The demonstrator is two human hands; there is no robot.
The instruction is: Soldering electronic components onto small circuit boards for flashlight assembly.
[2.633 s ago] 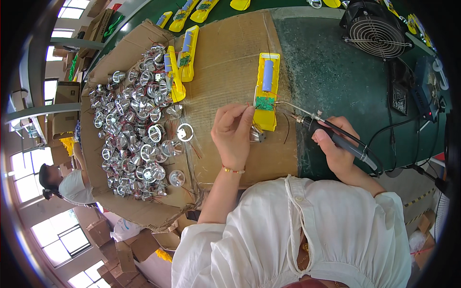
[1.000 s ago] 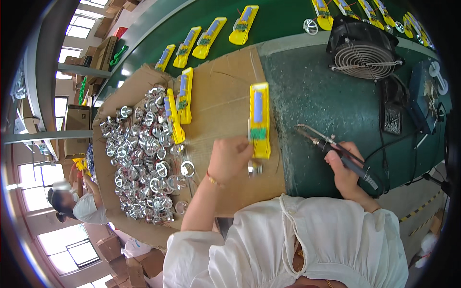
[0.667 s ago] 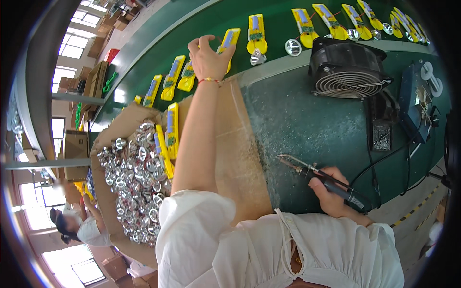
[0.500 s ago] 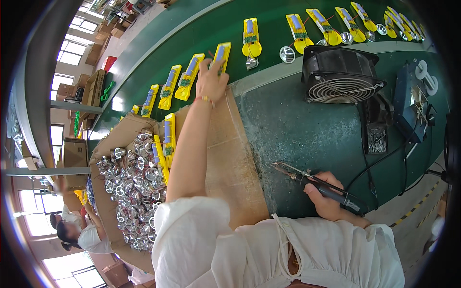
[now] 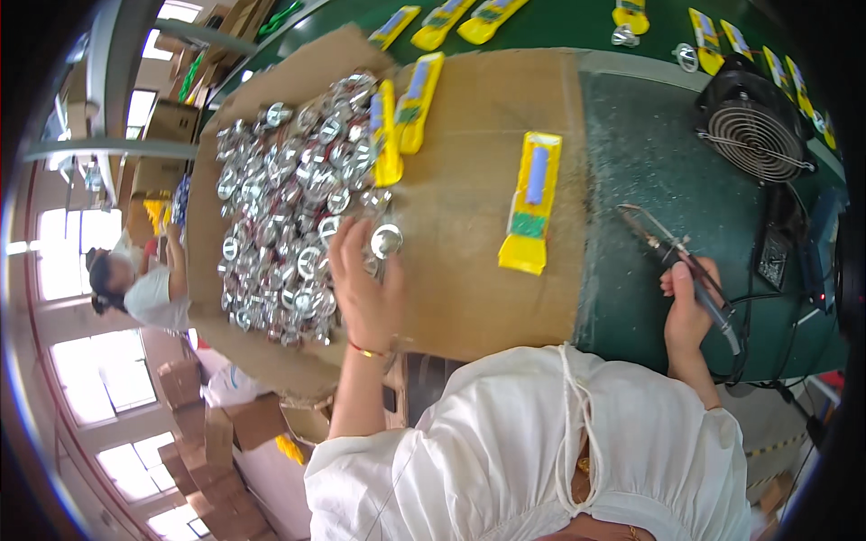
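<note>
My left hand [image 5: 365, 302] is at the near right edge of a heap of shiny lamp reflectors [image 5: 289, 198] in a cardboard box, thumb and fingers apart. One silvery reflector [image 5: 386, 241] lies right at its fingertips; I see no firm grip on it. My right hand [image 5: 693, 307] is wrapped around a soldering iron [image 5: 708, 302], its tip pointing up and left above the green bench. Between the hands a yellow flashlight shell [image 5: 530, 203], fitted with a purple-blue cell and a green circuit board, lies on a cardboard sheet [image 5: 469, 307].
Two more yellow shells [image 5: 419, 104] rest at the box's right edge. Others [image 5: 492, 18] line the far side, some with reflectors [image 5: 686, 58]. A black fan [image 5: 756, 135] and a blue device [image 5: 823, 248] stand at right, cables nearby. Another person [image 5: 149, 288] is far left.
My left hand has come back from the far row to the reflector box. A yellow shell now lies on the cardboard sheet. The iron stays in my right hand; the view has shifted.
</note>
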